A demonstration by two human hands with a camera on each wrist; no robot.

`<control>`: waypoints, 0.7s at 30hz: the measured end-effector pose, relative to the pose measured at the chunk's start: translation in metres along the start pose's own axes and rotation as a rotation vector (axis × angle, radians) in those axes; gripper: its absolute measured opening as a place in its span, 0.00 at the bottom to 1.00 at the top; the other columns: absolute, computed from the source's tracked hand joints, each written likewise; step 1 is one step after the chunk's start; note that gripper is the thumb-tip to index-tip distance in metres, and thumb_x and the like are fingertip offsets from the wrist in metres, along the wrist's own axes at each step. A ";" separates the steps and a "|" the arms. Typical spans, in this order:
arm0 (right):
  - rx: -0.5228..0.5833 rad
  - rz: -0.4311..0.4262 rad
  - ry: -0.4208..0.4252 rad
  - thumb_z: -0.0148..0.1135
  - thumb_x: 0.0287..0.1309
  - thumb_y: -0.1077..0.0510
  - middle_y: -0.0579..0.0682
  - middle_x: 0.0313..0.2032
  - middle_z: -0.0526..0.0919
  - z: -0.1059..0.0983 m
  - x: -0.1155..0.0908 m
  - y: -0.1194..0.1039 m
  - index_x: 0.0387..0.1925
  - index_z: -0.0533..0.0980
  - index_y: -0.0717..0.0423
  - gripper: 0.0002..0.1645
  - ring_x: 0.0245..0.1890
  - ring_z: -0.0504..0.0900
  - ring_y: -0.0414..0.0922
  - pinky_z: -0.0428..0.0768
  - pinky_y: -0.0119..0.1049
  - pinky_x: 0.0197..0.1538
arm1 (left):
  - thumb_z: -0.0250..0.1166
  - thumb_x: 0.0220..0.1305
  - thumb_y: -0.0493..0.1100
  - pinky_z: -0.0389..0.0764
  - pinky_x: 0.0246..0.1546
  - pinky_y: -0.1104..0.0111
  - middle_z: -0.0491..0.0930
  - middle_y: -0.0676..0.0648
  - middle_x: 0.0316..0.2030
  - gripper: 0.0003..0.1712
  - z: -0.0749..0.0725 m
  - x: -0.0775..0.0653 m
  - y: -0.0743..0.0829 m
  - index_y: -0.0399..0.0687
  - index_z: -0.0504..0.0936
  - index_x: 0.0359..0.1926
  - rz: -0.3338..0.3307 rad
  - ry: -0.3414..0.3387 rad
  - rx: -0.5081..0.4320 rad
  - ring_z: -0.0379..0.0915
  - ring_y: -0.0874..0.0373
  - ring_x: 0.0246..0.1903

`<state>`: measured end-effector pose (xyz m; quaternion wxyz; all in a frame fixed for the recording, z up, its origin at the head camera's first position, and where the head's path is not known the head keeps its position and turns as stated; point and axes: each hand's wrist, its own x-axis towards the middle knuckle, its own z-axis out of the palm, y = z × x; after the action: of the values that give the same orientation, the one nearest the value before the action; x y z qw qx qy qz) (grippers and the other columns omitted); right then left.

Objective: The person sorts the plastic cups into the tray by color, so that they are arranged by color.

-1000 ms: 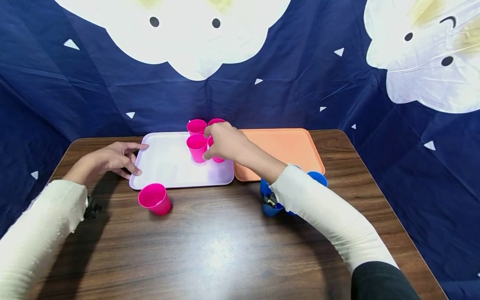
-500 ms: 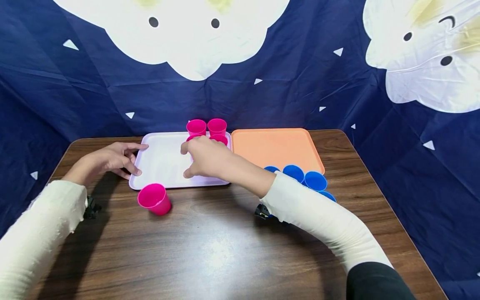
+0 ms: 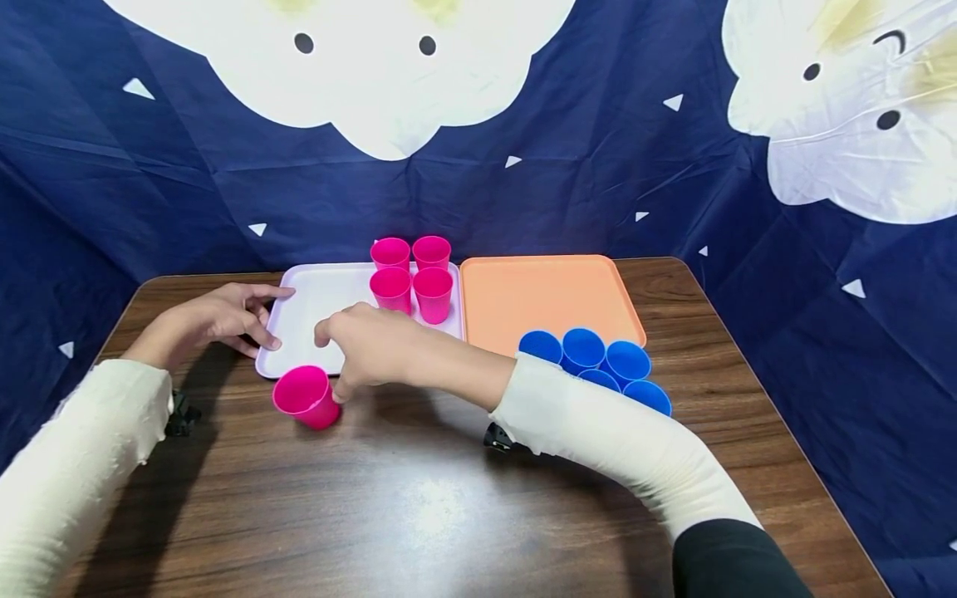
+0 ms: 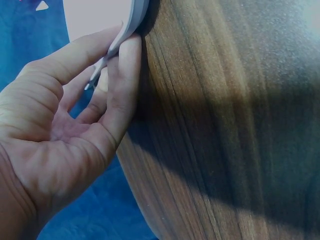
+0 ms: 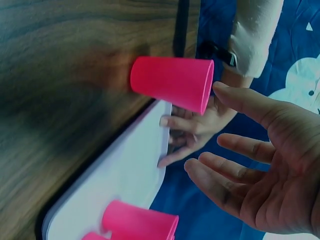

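Note:
My left hand [image 3: 224, 317] pinches the left edge of a pale lilac tray [image 3: 317, 311]. In the left wrist view, the thumb lies over the tray's rim [image 4: 135, 20] and fingers are beneath it. My right hand [image 3: 377, 345] is beside a lone pink cup [image 3: 308, 405], its thumb and fingers spread. That cup stands upright on the table, just in front of the tray. From the right wrist view, the open fingers [image 5: 235, 170] are near the rim of the lone pink cup [image 5: 170, 82] and do not grip it. Several more pink cups [image 3: 434, 301] stand grouped on the tray's right half.
An orange tray [image 3: 549, 295] lies against the lilac tray's right side. Several blue cups [image 3: 628, 361] stand at its front edge, partly hidden by my right sleeve [image 3: 598, 415]. Behind the wooden table [image 3: 359, 507] hangs a dark blue cloth [image 3: 314, 191] with cloud prints.
My right hand has come away from the pink cups on the lilac tray and moved left and nearer, to the lone pink cup. My left hand has stayed at the tray's edge.

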<state>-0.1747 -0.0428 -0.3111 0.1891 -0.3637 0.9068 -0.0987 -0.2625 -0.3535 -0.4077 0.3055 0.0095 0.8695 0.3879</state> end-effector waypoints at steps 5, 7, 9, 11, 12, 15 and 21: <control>-0.028 0.005 -0.025 0.88 0.55 0.38 0.39 0.66 0.86 0.009 0.007 -0.011 0.76 0.79 0.37 0.48 0.64 0.84 0.38 0.89 0.37 0.53 | 0.79 0.60 0.24 0.95 0.38 0.59 0.69 0.46 0.38 0.65 0.001 -0.001 0.001 0.35 0.50 0.89 0.005 0.005 0.008 0.78 0.54 0.35; -0.041 0.006 -0.037 0.88 0.55 0.36 0.39 0.66 0.86 0.012 0.011 -0.016 0.77 0.78 0.36 0.49 0.64 0.83 0.37 0.89 0.36 0.52 | 0.79 0.60 0.24 0.95 0.38 0.60 0.68 0.46 0.37 0.64 0.001 -0.001 0.001 0.35 0.51 0.89 0.005 0.006 0.014 0.77 0.54 0.35; -0.050 0.011 -0.049 0.88 0.55 0.35 0.38 0.67 0.85 0.015 0.014 -0.020 0.78 0.77 0.34 0.51 0.65 0.81 0.36 0.88 0.35 0.54 | 0.79 0.60 0.24 0.95 0.38 0.60 0.69 0.46 0.37 0.65 0.001 -0.002 0.001 0.35 0.51 0.89 0.004 0.007 0.015 0.78 0.54 0.35; -0.049 0.017 -0.056 0.88 0.55 0.34 0.37 0.67 0.84 0.018 0.017 -0.024 0.79 0.76 0.33 0.52 0.66 0.80 0.35 0.88 0.35 0.54 | 0.79 0.59 0.24 0.95 0.38 0.60 0.69 0.46 0.37 0.65 0.001 -0.002 0.002 0.35 0.51 0.89 0.005 0.005 0.015 0.78 0.54 0.35; -0.048 0.020 -0.058 0.88 0.55 0.34 0.37 0.67 0.83 0.020 0.019 -0.025 0.79 0.75 0.32 0.53 0.67 0.79 0.34 0.87 0.35 0.54 | 0.79 0.59 0.24 0.95 0.38 0.60 0.69 0.46 0.37 0.65 0.001 -0.002 0.002 0.35 0.51 0.89 0.005 0.004 0.014 0.78 0.54 0.35; -0.041 0.026 -0.059 0.88 0.54 0.33 0.36 0.67 0.82 0.024 0.022 -0.028 0.80 0.74 0.30 0.54 0.66 0.78 0.33 0.87 0.35 0.54 | 0.79 0.59 0.23 0.95 0.38 0.60 0.70 0.46 0.37 0.65 0.001 -0.002 0.002 0.34 0.50 0.89 0.007 0.000 0.005 0.79 0.54 0.35; -0.038 0.024 -0.050 0.86 0.56 0.34 0.36 0.62 0.83 0.029 0.027 -0.030 0.78 0.76 0.32 0.50 0.60 0.78 0.32 0.85 0.34 0.51 | 0.78 0.59 0.23 0.95 0.39 0.59 0.70 0.47 0.36 0.65 0.001 -0.002 0.002 0.34 0.50 0.89 0.009 -0.010 -0.009 0.78 0.55 0.35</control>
<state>-0.1617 -0.0841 -0.3354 0.2061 -0.3587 0.9077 -0.0703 -0.2610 -0.3520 -0.4053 0.3082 0.0140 0.8662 0.3930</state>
